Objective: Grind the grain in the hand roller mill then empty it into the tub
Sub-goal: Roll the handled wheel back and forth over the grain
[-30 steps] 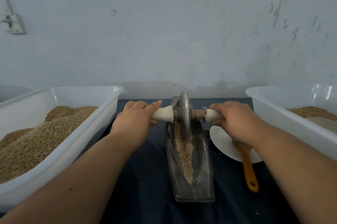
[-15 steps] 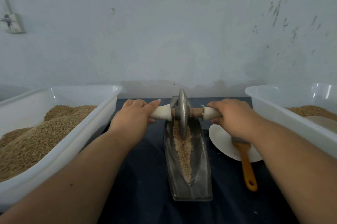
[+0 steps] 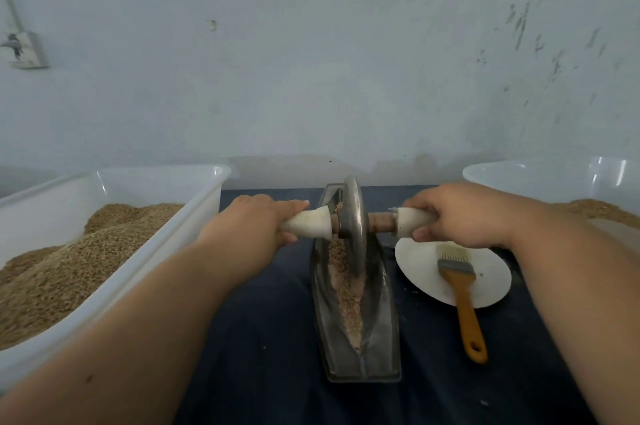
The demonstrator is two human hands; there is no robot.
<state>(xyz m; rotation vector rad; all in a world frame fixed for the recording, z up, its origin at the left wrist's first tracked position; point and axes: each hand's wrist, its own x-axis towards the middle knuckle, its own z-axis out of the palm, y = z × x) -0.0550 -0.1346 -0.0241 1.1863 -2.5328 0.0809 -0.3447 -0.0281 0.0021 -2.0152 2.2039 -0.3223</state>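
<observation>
Grain (image 3: 346, 293), pale and crushed, along steel mill trough (image 3: 378, 331).

Bare left hand (image 3: 254, 225) and right hand (image 3: 460, 216), 2 bare forearms (image 3: 138, 320), 1 mole (image 3: 89, 379) on left.

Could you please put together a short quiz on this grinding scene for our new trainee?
1. True or false: the brush has its bristles on the white plate, to the right of the trough.
2. What do the left hand and the right hand each grip? A) the trough's rim B) a white handle beside the wheel C) the brush
3. Fill in: the wheel stands at the trough's ___ end (near or far from the person).
Key: 1 true; 2 B; 3 far.
</observation>
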